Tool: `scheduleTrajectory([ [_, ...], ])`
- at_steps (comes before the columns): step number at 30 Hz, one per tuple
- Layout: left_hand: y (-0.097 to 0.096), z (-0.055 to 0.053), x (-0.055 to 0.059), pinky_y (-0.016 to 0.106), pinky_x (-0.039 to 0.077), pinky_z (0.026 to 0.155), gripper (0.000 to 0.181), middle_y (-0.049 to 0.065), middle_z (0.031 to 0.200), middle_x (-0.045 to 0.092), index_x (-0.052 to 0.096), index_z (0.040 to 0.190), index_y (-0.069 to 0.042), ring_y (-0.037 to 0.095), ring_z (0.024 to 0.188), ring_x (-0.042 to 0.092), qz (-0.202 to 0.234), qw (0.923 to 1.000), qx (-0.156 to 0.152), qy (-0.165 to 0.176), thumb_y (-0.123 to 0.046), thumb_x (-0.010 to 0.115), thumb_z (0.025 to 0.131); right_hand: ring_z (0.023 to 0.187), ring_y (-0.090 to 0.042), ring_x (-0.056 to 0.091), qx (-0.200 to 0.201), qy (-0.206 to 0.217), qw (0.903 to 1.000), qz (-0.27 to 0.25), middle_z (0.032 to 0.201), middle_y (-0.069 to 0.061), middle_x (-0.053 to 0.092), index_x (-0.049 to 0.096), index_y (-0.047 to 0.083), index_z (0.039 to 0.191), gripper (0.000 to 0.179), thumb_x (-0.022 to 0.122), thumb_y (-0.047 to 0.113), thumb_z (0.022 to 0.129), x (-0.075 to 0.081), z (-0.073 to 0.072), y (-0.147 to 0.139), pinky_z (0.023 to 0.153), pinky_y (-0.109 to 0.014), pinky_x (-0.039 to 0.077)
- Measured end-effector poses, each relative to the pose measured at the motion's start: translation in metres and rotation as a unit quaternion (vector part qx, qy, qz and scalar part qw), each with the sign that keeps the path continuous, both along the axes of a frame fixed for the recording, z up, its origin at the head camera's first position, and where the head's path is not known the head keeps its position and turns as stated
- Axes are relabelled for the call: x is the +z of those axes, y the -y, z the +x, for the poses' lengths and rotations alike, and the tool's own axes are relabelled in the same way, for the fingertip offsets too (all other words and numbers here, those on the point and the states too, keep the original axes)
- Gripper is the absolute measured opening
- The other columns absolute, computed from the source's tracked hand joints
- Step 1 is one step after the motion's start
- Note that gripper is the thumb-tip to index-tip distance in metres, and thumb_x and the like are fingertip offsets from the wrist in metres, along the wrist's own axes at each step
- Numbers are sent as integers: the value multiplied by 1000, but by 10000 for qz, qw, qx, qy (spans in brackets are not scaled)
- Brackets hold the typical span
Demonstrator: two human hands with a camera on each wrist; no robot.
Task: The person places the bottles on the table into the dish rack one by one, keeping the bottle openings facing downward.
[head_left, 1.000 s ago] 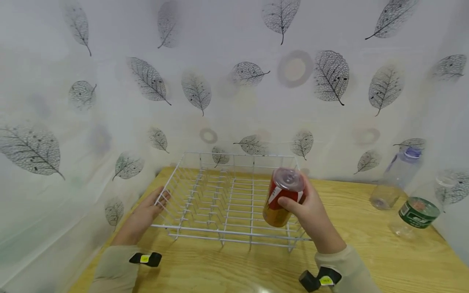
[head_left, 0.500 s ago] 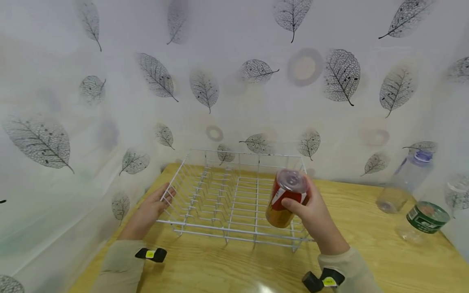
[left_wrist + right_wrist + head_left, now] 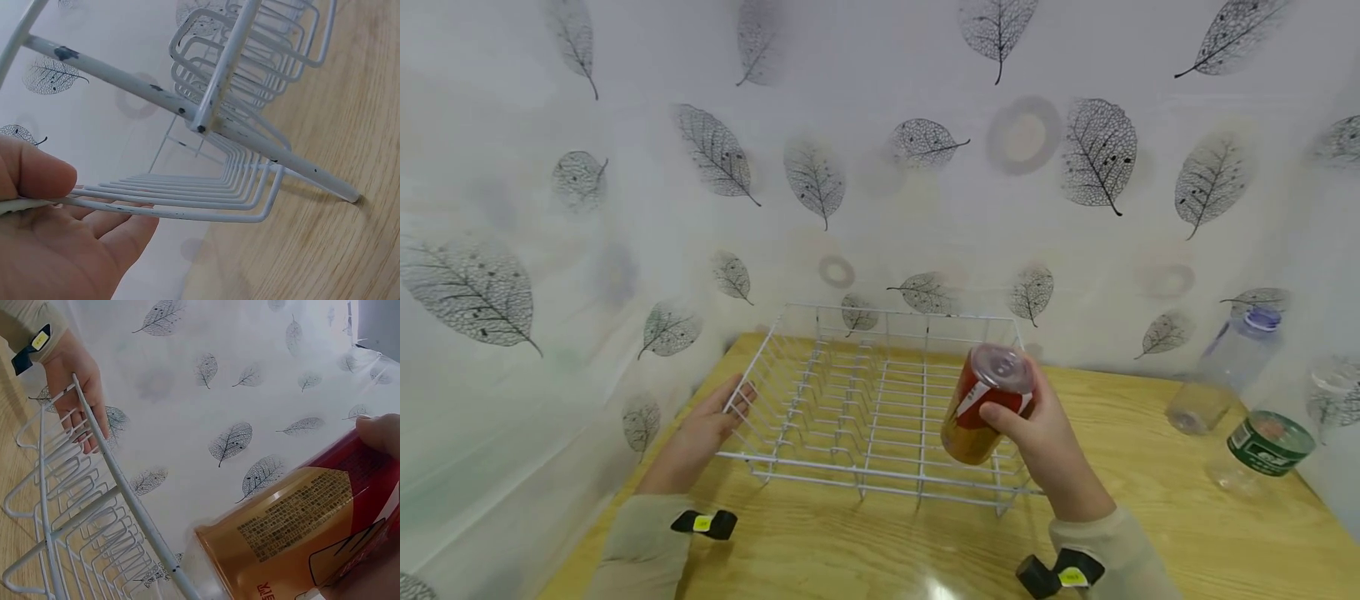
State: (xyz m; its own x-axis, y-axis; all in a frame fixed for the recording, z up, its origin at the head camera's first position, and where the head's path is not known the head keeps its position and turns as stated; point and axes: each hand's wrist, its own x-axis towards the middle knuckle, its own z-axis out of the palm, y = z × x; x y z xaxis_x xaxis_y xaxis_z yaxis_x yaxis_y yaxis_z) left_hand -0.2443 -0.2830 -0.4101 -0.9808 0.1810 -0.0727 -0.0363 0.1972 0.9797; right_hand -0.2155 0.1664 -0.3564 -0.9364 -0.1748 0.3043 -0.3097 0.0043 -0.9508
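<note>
A white wire dish rack (image 3: pixel 887 474) stands on the wooden table in front of me. My left hand (image 3: pixel 707 421) is at its left side; in the left wrist view the thumb (image 3: pixel 47 178) lies over the rim wire and the fingers reach beneath, pinching it. My right hand (image 3: pixel 1048 446) grips a red and gold drink can (image 3: pixel 973 425), thumb across the front. The can tilts, its clear-capped or pale end up and to the right, over the rack's right part. In the right wrist view the can's gold lower part (image 3: pixel 275 525) appears close to the rack's rim wire (image 3: pixel 134 500).
A clear bottle with a purple neck (image 3: pixel 1225 358) and a clear bottle with a green label (image 3: pixel 1270 443) are at the table's right side. A leaf-patterned sheet (image 3: pixel 880 217) hangs behind and left of the table (image 3: pixel 820 542). Upright wire loops (image 3: pixel 850 408) run along the rack's left half.
The can tilts slightly more, its lower end shifting a little left. My left hand keeps its place on the rack. The head view has shifted slightly.
</note>
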Motion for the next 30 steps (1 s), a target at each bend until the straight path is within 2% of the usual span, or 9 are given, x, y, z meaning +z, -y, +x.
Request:
scheduleTrajectory([
  [6, 0, 1, -2, 50, 15, 121, 69, 21, 167, 10, -1, 163, -7, 39, 151, 15, 51, 10000, -35, -21, 7, 26, 101, 120, -31, 53, 30, -128, 9999, -56, 135, -14, 51, 40, 15, 146, 58, 65, 9, 94, 8, 0, 3, 94, -32, 53],
  [14, 2, 0, -3, 50, 15, 121, 69, 19, 167, 11, 0, 163, -9, 38, 151, 16, -13, 10000, 46, -5, 4, 28, 101, 122, -31, 50, 17, -48, 9999, 126, 137, -10, 49, 38, 19, 149, 61, 67, 15, 95, 22, -6, 12, 93, -32, 54],
  [20, 2, 0, -4, 50, 15, 121, 69, 19, 167, 12, 0, 163, -8, 37, 151, 17, 16, 10000, 58, -14, 5, 27, 101, 121, -31, 51, -7, -161, 9991, 392, 136, -9, 50, 38, 20, 148, 62, 70, 18, 95, 30, -11, 16, 93, -40, 53],
  [25, 2, 0, -3, 50, 15, 121, 69, 20, 167, 13, 0, 163, -8, 38, 151, 17, 36, 10000, 67, -3, 5, 27, 101, 121, -31, 54, 3, -292, 9978, 596, 137, -8, 51, 38, 21, 150, 67, 74, 23, 94, 37, -24, 20, 96, -50, 51],
  [30, 2, 0, -2, 50, 14, 122, 70, 18, 167, 11, -1, 163, -10, 37, 151, 16, 81, 9999, 59, 51, 5, 27, 101, 123, -27, 54, 108, -348, 9971, 667, 140, -4, 51, 38, 25, 152, 73, 78, 30, 92, 44, -44, 28, 98, -50, 52],
])
